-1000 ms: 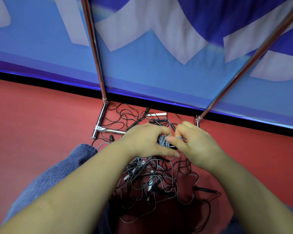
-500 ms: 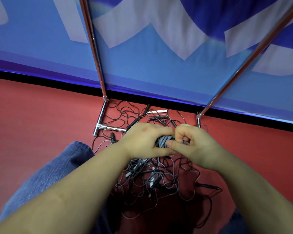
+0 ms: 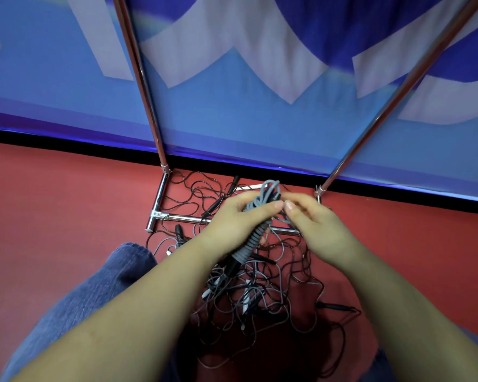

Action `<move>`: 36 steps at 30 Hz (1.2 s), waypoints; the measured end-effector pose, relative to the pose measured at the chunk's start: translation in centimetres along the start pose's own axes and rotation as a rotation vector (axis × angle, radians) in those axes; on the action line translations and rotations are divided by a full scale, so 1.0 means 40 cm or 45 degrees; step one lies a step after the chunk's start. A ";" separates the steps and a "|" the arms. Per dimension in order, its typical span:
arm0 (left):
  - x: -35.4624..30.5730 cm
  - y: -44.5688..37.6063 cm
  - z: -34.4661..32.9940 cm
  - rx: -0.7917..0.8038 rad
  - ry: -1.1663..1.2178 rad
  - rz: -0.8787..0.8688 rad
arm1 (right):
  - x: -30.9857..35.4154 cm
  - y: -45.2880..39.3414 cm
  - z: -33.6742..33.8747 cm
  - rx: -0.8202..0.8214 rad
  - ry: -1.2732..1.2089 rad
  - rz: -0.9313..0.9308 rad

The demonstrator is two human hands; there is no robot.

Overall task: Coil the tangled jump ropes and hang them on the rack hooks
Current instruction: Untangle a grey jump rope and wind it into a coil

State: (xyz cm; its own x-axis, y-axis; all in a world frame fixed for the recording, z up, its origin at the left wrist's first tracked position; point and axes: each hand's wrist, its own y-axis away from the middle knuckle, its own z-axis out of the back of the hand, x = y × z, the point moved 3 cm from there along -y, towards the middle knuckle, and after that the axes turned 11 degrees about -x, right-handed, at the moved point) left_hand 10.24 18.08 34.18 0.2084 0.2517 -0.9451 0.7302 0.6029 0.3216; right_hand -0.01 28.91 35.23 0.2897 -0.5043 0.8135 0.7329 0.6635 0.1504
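Note:
A tangle of thin black and grey jump ropes lies on the red floor between the feet of a chrome rack. My left hand grips a grey ribbed handle together with a folded bunch of grey rope that sticks up above my fingers. Touching it from the right, my right hand pinches a strand of that grey rope at its fingertips. The rack's hooks are out of view.
Two chrome rack poles rise in front of a blue and white banner. A loose black handle lies at the right of the pile. My knee in blue jeans is at the lower left.
My left hand has lifted the grey handle and rope bunch up out of the pile, so the loop now stands above the fingers. My right hand has moved to the strand beside it.

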 end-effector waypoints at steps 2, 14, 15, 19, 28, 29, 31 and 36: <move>0.004 -0.007 0.001 -0.058 0.123 0.117 | -0.013 0.001 -0.026 0.131 0.044 -0.142; 0.016 -0.022 -0.021 -0.166 0.013 0.222 | 0.028 -0.004 -0.012 -0.227 -0.802 -0.261; 0.014 -0.022 -0.021 -0.181 0.016 0.208 | 0.029 -0.004 -0.015 -0.187 -0.868 -0.268; 0.010 -0.020 -0.027 -0.272 -0.019 0.129 | 0.030 -0.012 -0.028 -0.215 -0.885 -0.297; 0.024 -0.022 -0.053 -0.329 0.075 0.142 | 0.017 -0.030 -0.031 -0.554 -0.718 -0.320; 0.025 -0.022 -0.056 -0.313 0.071 0.132 | 0.017 -0.030 -0.028 -0.593 -0.694 -0.310; 0.027 -0.020 -0.060 -0.298 0.062 0.132 | 0.020 -0.029 -0.022 -0.656 -0.643 -0.280; 0.030 -0.020 -0.071 -0.279 0.068 0.123 | 0.024 -0.017 -0.024 -0.774 -0.542 -0.181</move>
State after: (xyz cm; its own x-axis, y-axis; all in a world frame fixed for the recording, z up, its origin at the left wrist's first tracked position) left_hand 8.06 20.05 32.96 0.2313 0.3523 -0.9069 0.5487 0.7225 0.4206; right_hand 0.36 27.46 35.37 -0.0053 -0.2231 0.9748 0.9917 0.1241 0.0338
